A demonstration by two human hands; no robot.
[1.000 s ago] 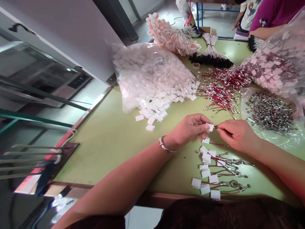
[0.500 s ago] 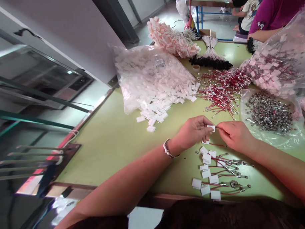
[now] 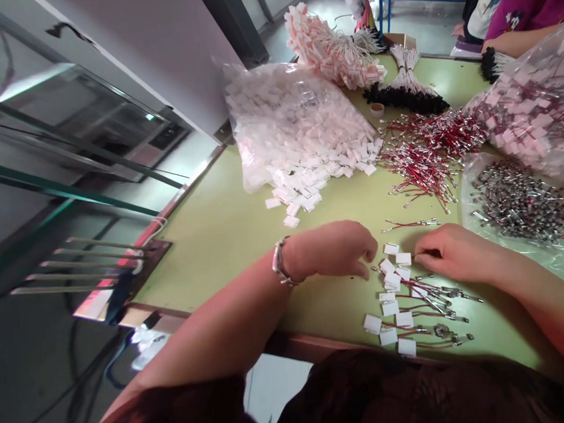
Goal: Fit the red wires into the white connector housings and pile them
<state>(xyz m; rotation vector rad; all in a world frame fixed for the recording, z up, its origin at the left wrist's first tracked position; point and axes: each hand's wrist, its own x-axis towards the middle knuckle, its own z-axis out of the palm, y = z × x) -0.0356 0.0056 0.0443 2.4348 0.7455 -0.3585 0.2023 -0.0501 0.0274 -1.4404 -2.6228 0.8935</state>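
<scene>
My left hand (image 3: pixel 332 252) rests low over the green table (image 3: pixel 227 226) with its fingers curled and nothing visible in them. My right hand (image 3: pixel 450 255) lies on the table, its fingertips pinched at the wire end of a white connector (image 3: pixel 402 258). Another white connector (image 3: pixel 391 249) lies between the two hands. Just below them sits a small group of finished connectors with red wires (image 3: pixel 406 312). A loose red wire with metal terminals (image 3: pixel 409 224) lies just beyond my right hand.
A clear bag spilling white connector housings (image 3: pixel 302 130) lies ahead. A heap of red wires (image 3: pixel 428 151), a bag of metal parts (image 3: pixel 517 203) and a bag of wired connectors (image 3: pixel 532 110) are to the right. Other people sit at the far right (image 3: pixel 520 12).
Both hands have dropped from chest height to the table. The connector and wire that they held together now lie by the finished group, and my left hand has let go.
</scene>
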